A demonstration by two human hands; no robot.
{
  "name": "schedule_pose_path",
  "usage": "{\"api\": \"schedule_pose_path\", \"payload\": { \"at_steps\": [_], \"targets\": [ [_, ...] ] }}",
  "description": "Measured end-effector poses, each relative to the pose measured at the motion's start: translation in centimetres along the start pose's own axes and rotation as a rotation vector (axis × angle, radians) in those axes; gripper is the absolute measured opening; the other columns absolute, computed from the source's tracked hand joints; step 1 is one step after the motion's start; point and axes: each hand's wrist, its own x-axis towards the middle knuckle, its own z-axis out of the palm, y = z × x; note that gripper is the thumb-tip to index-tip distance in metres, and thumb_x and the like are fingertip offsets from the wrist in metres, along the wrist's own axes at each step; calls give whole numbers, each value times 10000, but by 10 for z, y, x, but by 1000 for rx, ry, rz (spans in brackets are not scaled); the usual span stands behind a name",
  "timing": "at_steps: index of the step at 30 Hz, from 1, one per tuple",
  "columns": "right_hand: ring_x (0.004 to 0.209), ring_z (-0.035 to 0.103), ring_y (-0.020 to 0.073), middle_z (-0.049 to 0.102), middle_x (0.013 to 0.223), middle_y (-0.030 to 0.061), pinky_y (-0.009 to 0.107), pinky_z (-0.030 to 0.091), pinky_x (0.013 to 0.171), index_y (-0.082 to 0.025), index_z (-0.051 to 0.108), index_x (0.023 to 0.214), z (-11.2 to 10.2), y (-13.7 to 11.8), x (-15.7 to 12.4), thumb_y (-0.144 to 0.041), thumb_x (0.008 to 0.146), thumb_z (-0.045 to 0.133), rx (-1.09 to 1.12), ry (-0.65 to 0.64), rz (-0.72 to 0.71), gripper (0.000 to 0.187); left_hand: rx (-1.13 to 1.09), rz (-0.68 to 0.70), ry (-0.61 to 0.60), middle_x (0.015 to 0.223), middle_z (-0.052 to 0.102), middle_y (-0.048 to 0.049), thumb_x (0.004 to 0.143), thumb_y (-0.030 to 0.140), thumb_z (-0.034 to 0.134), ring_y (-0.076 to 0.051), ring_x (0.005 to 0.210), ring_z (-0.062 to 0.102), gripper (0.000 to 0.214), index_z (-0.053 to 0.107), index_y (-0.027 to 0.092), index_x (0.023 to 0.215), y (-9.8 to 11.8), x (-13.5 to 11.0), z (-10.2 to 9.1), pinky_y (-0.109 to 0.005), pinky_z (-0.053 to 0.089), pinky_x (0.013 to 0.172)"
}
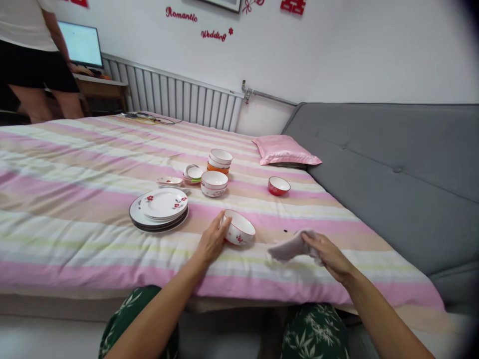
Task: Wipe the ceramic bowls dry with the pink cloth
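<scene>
My left hand [213, 239] grips the near rim of a white bowl with a red rim [239, 228] that rests on the striped bedspread [75, 164]. My right hand [326, 252] is closed on a pale grey cloth [290, 248] lying on the bed just right of that bowl. A stack of flowered white plates [160, 208] sits to the left of the bowl.
Behind the bowl stand two stacks of bowls [219, 162] [214, 183], small dishes [192, 173] and a lone red bowl [278, 185]. A pink pillow [284, 149] lies by the grey headboard [392, 164]. Another person [33, 60] stands at a desk with a monitor [81, 44] far left.
</scene>
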Motion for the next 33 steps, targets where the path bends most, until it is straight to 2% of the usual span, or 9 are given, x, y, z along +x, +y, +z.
{"api": "schedule_pose_path", "payload": {
  "at_steps": [2, 5, 8, 10, 12, 16, 23, 28, 33],
  "targets": [
    [508, 445, 111, 565, 640, -4, 202, 288, 420, -173, 640, 974, 4, -7, 14, -616, 744, 599, 95, 141, -28, 500, 4, 52, -11, 1456, 383, -187, 771, -36, 460, -285, 1312, 440, 611, 409, 209, 1328, 1, -1, -1, -419, 492, 969],
    [460, 385, 85, 562, 639, -24, 187, 251, 384, -208, 613, 1131, 29, -18, 28, -589, 794, 565, 178, 172, -144, 511, 17, 164, 8, 1479, 353, -179, 801, -44, 445, -283, 1342, 398, 632, 379, 239, 1363, 1, -1, -1, -418, 486, 980],
    [561, 523, 115, 669, 845, 22, 204, 390, 443, -230, 584, 1223, 70, -23, 31, -546, 864, 498, 142, -7, -255, 486, 24, 265, 50, 1515, 292, -172, 840, -22, 433, -291, 1368, 353, 670, 291, 267, 1427, 1, 0, -1, -433, 487, 982],
    [810, 627, 183, 677, 1070, 59, 271, 516, 633, -230, 577, 1248, 95, -19, 29, -506, 894, 474, 61, -225, -353, 460, 23, 280, 53, 1523, 276, -170, 861, 2, 436, -288, 1380, 331, 676, 245, 270, 1451, 0, 0, -1, -430, 479, 996],
    [1100, 580, 239, 588, 1295, 52, 380, 490, 903, -265, 476, 1354, 111, -12, 26, -435, 916, 474, -45, -420, -470, 470, 17, 279, 44, 1513, 293, -184, 875, 8, 427, -277, 1382, 328, 676, 208, 255, 1465, 1, 1, -2, -424, 472, 1006],
    [1148, 568, 250, 579, 1311, 68, 425, 441, 977, -255, 372, 1421, 112, 8, 24, -207, 897, 446, -304, -570, -600, 531, -1, 328, 17, 1487, 341, -191, 898, 18, 424, -256, 1385, 327, 662, 180, 255, 1465, 2, 4, -3, -412, 483, 997],
    [1111, 584, 235, 633, 1226, 91, 451, 359, 1051, -191, 499, 1296, 103, 36, 43, -138, 810, 493, -565, -487, -850, 488, -19, 345, -41, 1505, 322, -172, 904, 42, 443, -251, 1391, 316, 625, 232, 255, 1452, 5, 13, -6, -420, 468, 1013],
    [816, 665, 225, 720, 858, 71, 379, 488, 847, -177, 646, 1017, 125, 54, 50, -239, 846, 540, -503, -243, -857, 211, -10, 133, -141, 1513, 307, -173, 873, 63, 488, -267, 1342, 407, 673, 232, 263, 1461, 6, 16, -4, -399, 497, 971],
    [714, 688, 241, 736, 887, 80, 341, 526, 645, -209, 471, 1340, 141, 50, 45, -305, 884, 519, -465, -87, -709, 468, -323, -417, -85, 1338, 535, -190, 821, 135, 535, -261, 1043, 650, 708, 229, 201, 1457, 14, 15, 8, -441, 534, 875]
  ]
}}
